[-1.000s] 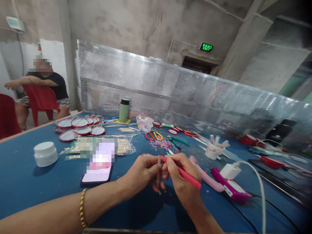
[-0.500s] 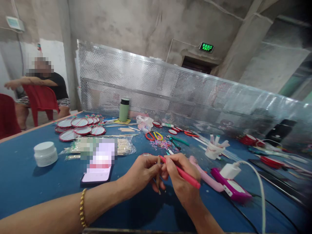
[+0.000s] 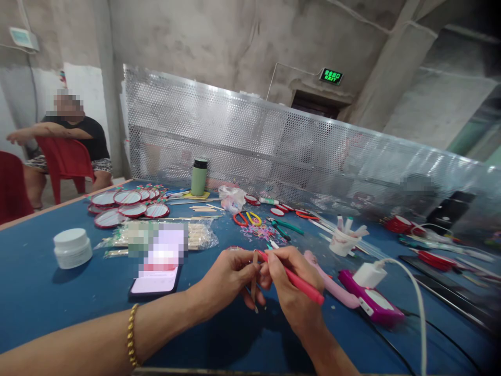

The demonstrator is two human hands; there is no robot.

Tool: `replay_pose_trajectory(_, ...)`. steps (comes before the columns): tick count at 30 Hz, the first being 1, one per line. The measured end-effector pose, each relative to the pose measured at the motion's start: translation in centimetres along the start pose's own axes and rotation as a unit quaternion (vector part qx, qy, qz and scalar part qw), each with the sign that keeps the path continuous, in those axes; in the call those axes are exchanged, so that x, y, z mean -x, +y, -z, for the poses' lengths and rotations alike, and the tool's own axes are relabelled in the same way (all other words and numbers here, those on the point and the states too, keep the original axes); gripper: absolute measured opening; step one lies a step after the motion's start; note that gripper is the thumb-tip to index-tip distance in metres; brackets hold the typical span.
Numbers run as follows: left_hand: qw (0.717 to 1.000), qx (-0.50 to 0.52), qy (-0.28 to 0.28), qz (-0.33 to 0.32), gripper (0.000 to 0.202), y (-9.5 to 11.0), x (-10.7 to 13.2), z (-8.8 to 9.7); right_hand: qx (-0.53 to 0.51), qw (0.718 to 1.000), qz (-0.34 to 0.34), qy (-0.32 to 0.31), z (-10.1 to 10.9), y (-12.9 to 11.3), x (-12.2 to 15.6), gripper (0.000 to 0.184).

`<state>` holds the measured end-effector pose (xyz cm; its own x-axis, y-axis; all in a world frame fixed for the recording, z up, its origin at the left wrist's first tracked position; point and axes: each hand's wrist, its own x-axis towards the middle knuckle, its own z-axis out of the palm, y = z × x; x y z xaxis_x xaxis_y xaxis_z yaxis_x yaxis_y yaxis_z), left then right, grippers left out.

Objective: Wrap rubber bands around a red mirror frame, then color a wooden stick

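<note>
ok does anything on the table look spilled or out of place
The small pink and purple bits lie scattered loose on the blue table next to the red and yellow handles, so they look spilled, though that may be deliberate. The red pen in the right hand and flat stick in the left hand look ordinary.

Smooth plastic, dull wood and shiny metal
The pen point(image 3: 303, 286) low in the middle looks like smooth plastic, and the thin stick point(image 3: 253, 288) by its tip looks like plain, dull wood. The tabletop point(image 3: 107, 303) looks matt. The screen point(image 3: 203, 120) across the middle is shiny metal full of little holes. The wall point(image 3: 188, 42) up top is rough. The bracelet point(image 3: 131, 337) at lower left looks like shiny metal.
</note>
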<state>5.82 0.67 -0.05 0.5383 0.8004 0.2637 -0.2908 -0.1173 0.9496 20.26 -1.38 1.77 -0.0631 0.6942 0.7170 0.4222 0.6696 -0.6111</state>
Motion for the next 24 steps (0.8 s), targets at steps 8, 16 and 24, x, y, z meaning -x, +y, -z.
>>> replay_pose_trajectory(8, 1.000, -0.001, 0.002, 0.000, 0.034, 0.05, 0.15, -0.07, 0.003, 1.000, 0.003, -0.001, 0.01, 0.09, 0.03, 0.018)
replay_pose_trajectory(16, 1.000, -0.005, 0.004, 0.006, 0.033, 0.12, 0.03, -0.03, 0.010, 1.000, 0.003, -0.002, 0.00, 0.05, -0.06, 0.017)
replay_pose_trajectory(24, 1.000, 0.000, 0.004, 0.006, 0.033, 0.25, 0.09, -0.06, 0.021, 1.000, 0.009, 0.002, 0.08, -0.08, -0.06, 0.018)
